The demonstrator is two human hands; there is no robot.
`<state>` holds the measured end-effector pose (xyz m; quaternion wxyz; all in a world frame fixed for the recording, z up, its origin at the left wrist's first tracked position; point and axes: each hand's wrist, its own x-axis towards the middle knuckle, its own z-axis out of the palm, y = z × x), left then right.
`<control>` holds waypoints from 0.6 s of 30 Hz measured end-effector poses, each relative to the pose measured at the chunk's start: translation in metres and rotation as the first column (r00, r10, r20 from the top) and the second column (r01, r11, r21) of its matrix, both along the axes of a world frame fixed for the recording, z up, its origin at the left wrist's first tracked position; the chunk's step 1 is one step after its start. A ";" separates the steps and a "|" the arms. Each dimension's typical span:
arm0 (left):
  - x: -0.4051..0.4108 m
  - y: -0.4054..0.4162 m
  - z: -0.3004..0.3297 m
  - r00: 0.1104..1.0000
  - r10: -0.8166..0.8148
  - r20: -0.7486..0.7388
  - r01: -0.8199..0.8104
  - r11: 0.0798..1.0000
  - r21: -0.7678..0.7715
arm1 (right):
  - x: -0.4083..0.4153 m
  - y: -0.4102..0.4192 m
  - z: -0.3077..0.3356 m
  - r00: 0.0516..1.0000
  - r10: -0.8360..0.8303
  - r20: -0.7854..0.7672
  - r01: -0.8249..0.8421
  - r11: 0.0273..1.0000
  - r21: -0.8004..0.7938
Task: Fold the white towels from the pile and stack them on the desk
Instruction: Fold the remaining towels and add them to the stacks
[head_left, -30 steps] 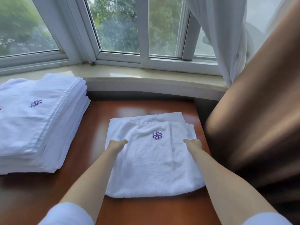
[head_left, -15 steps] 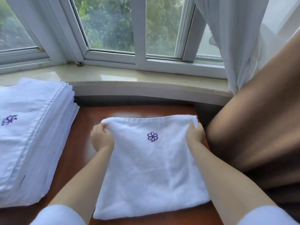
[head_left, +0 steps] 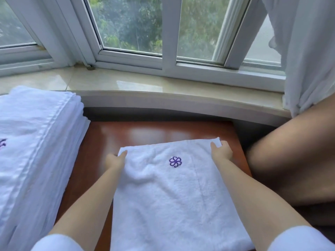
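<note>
Two hands on one towel, flat on the desk with the purple flower up, just right of the stack. Left hand at the far-left corner, fingers curled round the edge and gripping it. Right hand at the far-right corner, fingers likewise pinching the cloth. A second ago: both hands resting mid-towel, well short of the far edge; half a second ago: gripping the far corners. Now gripping those same corners, with a soft ripple in the cloth just behind the left hand. Probably means either tugging the far edge square or starting to carry it back toward the body for another fold; cannot tell which. Towel apparently already folded at least once, going by the thick rounded edges. Not yet on the stack, so this one only part done. Next likely needs both corners moved evenly, else the fold comes out skewed. Sill, window and curtain beyond the desk, brown drape to the right
</note>
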<state>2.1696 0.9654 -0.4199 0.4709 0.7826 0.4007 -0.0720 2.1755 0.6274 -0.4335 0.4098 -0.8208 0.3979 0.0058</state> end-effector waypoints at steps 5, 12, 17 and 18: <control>0.007 0.006 0.023 1.000 -0.025 0.015 0.028 0.954 -0.299 | 0.011 0.002 0.002 0.990 -0.016 0.137 -0.007 0.986 0.165; -0.014 0.023 0.029 0.905 -0.312 -0.288 0.166 0.885 -0.435 | -0.011 -0.012 0.009 0.994 0.077 0.080 -0.095 0.964 0.250; -0.002 0.022 0.004 0.981 -0.080 0.178 0.099 0.990 -0.096 | 0.000 -0.006 0.012 0.975 0.013 0.220 -0.044 0.990 0.137; 0.001 0.021 -0.001 0.982 -0.090 0.167 0.102 0.992 -0.068 | 0.004 -0.005 0.011 0.974 0.006 0.228 -0.031 0.994 0.108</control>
